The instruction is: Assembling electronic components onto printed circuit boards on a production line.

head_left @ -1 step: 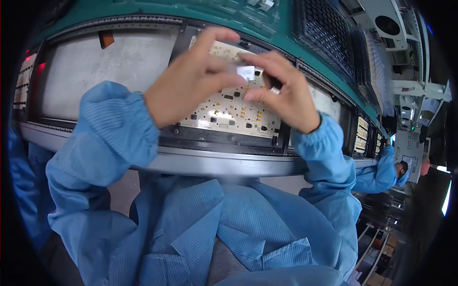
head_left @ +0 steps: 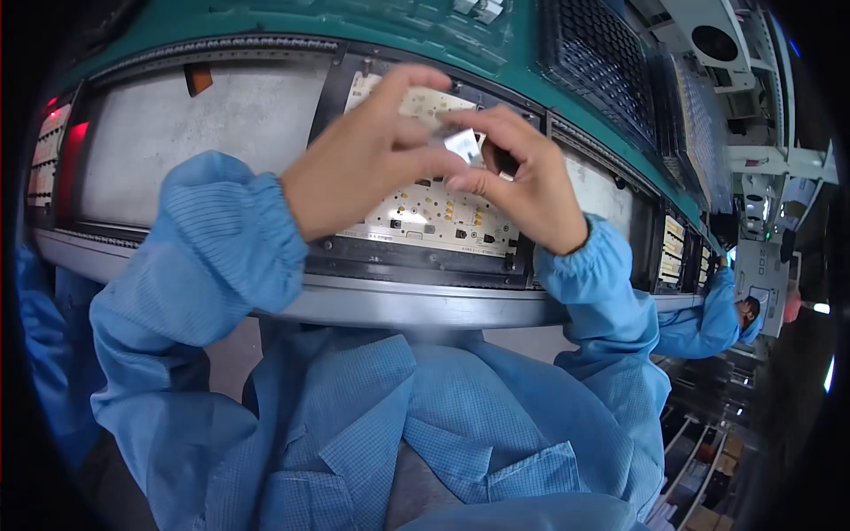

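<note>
In the head view, our left hand [head_left: 376, 155] seems to grip the small white piece [head_left: 461, 144] over the circuit board [head_left: 416, 214], our right hand's [head_left: 534, 177] grip we cannot tell, and a slack pinch could drop it there.

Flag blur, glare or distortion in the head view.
Head view: left hand blurred around the fingertips; head view: sheen along the silver front rail, which curves with the fisheye; head view: red glow at the left edge of the pale panel.
</note>
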A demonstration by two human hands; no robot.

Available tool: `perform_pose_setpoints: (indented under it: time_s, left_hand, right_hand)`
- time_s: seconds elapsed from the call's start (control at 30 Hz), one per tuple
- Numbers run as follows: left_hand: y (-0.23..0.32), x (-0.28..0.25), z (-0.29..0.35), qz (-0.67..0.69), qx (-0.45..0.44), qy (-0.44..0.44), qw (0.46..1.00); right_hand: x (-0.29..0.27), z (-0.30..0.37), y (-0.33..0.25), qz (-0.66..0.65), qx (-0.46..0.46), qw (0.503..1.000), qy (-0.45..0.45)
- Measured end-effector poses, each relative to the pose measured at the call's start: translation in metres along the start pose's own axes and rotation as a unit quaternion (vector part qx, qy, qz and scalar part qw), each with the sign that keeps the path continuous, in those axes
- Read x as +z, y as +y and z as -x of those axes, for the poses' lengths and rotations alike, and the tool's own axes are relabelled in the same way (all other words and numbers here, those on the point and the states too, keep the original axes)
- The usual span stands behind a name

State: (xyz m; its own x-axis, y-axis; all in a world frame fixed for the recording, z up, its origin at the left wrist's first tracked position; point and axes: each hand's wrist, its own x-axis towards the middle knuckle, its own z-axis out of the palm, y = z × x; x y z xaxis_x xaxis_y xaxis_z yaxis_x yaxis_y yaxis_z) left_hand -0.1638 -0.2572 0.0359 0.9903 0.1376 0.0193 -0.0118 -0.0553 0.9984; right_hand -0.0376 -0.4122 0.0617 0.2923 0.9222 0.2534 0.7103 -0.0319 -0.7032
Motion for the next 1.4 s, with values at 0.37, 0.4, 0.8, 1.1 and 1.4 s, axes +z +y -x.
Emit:
perform_pose_setpoints:
  time_s: [0.37, 0.4, 0.8, 1.1, 1.4]
  left_hand:
    - [-0.025, -0.021, 0.010, -0.266, 0.069, 0.222, 0.936]
    - [-0.039, -0.041, 0.014, -0.253, 0.053, 0.258, 0.931]
    - [-0.034, -0.067, 0.002, -0.098, -0.222, 0.005, 0.970]
    - [0.067, -0.031, 0.047, -0.207, 0.054, 0.168, 0.962]
    - [0.061, -0.077, 0.074, -0.509, 0.414, 0.203, 0.727]
  right_hand:
    - [-0.057, 0.106, 0.031, -0.222, 0.291, 0.914, 0.176]
    - [-0.066, 0.116, 0.043, -0.313, 0.283, 0.887, 0.190]
    - [-0.077, 0.115, 0.095, -0.170, 0.414, 0.893, 0.055]
    - [-0.109, 0.124, 0.010, -0.037, 0.161, 0.962, 0.218]
    - [-0.076, 0.117, -0.004, 0.253, -0.164, 0.906, 0.296]
